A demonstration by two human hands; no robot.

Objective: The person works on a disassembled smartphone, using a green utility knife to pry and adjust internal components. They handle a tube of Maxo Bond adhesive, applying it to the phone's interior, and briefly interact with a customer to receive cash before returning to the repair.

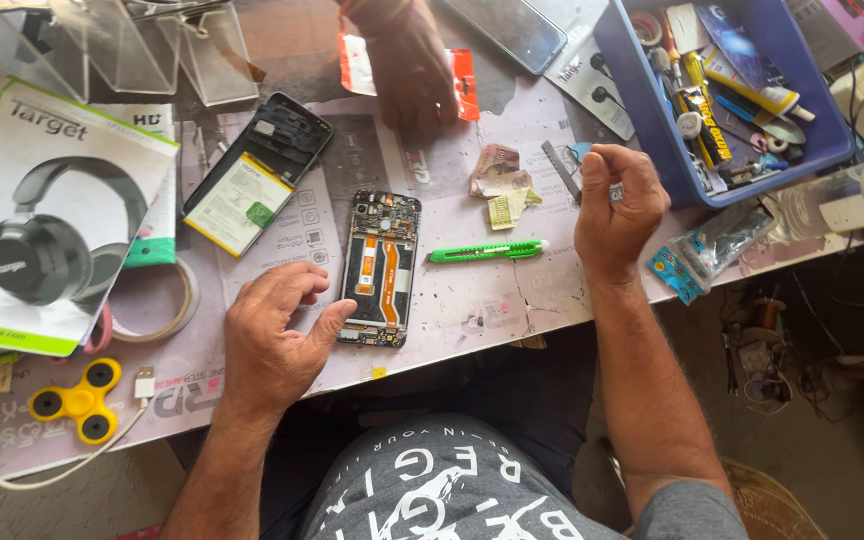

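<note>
The person's left hand is resting flat on the counter, its grip open and holding nothing, with the thumb lying against the lower left edge of an opened phone. The phone is lying face down near the middle of the counter, its back removed, showing a circuit board and orange flex cables. The right hand is hovering above the counter to the right of the phone, its grip curled nearly shut, with fingertips pinching a small item too tiny to identify. Between the phone and the right hand a green utility knife is lying flat. Up and to the left, a second phone shell with a battery is sitting tilted. Another person's hand is pressing down at the far edge, over a red and white packet. A blue tray of tools is standing at upper right.
</note>
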